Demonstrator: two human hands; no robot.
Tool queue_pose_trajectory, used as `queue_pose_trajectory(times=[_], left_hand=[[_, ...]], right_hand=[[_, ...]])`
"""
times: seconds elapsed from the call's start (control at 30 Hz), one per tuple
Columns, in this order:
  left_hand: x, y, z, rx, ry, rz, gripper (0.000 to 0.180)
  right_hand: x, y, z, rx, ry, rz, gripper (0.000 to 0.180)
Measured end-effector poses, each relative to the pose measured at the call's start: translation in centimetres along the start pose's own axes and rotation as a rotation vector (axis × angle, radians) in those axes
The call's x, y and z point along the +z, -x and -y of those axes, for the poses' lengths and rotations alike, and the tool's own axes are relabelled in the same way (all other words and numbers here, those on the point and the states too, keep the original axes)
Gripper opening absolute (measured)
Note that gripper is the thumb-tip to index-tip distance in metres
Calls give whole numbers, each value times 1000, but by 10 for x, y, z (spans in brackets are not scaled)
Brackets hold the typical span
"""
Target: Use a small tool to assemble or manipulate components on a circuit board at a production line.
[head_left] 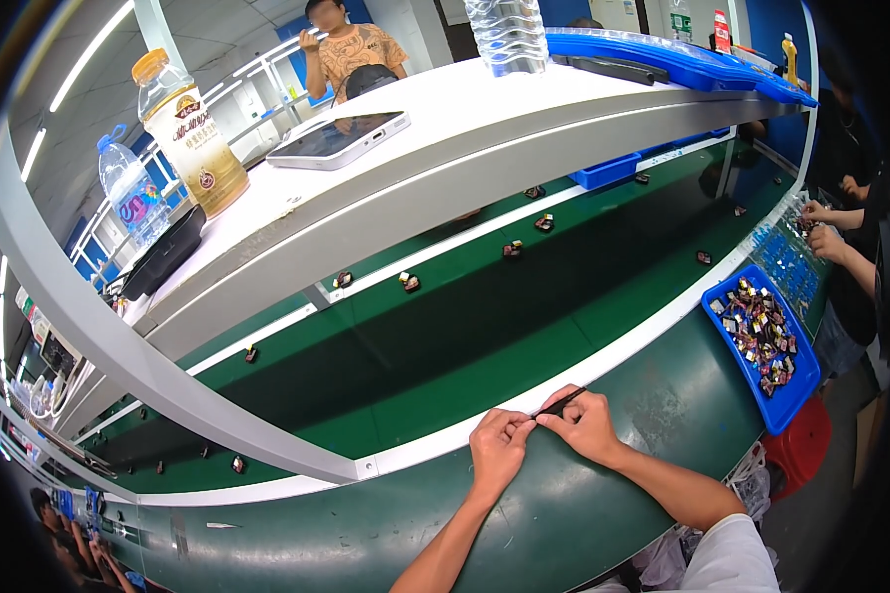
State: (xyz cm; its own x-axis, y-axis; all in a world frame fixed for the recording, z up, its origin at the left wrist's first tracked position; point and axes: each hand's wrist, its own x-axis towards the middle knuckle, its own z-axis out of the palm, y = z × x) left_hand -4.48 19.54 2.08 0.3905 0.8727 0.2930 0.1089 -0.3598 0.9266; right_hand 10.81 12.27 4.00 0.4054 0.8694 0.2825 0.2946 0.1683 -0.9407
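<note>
Above the green worktop [366, 529], near the white edge rail, both of my hands meet. My right hand [585, 427] is closed around a slim black tool [562, 403] that looks like tweezers, its narrow end pointing to my left fingers. With thumb and fingers pinched together, my left hand [499, 445] grips something at the tool's tip. That piece is too small and too covered by the fingers to make out.
A blue tray [801, 381] of small wired parts stands to the right, above a red stool [803, 445]. Beyond the rail, a green conveyor belt [445, 381] carries scattered parts. A grey post [198, 395] rises at left to a shelf with bottles and a phone [341, 138]. Another person's hands [826, 227] work at far right.
</note>
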Motion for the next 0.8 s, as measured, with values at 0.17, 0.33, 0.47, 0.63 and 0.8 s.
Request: queue_pose_trajectory(times=[0.17, 0.33, 0.47, 0.63, 0.8], left_hand=[[1, 0, 2, -11, 16, -4, 6], [2, 0, 1, -13, 13, -2, 6], [0, 0, 3, -13, 11, -4, 6], [1, -1, 0, -32, 17, -4, 6], [1, 0, 4, -15, 23, -1, 6]], right_hand=[[0, 0, 1, -11, 18, -8, 17], [-1, 0, -4, -28, 19, -21, 16], [0, 0, -5, -15, 10, -17, 16], [1, 0, -7, -17, -12, -23, 16], [1, 0, -9, -16, -56, -25, 15]])
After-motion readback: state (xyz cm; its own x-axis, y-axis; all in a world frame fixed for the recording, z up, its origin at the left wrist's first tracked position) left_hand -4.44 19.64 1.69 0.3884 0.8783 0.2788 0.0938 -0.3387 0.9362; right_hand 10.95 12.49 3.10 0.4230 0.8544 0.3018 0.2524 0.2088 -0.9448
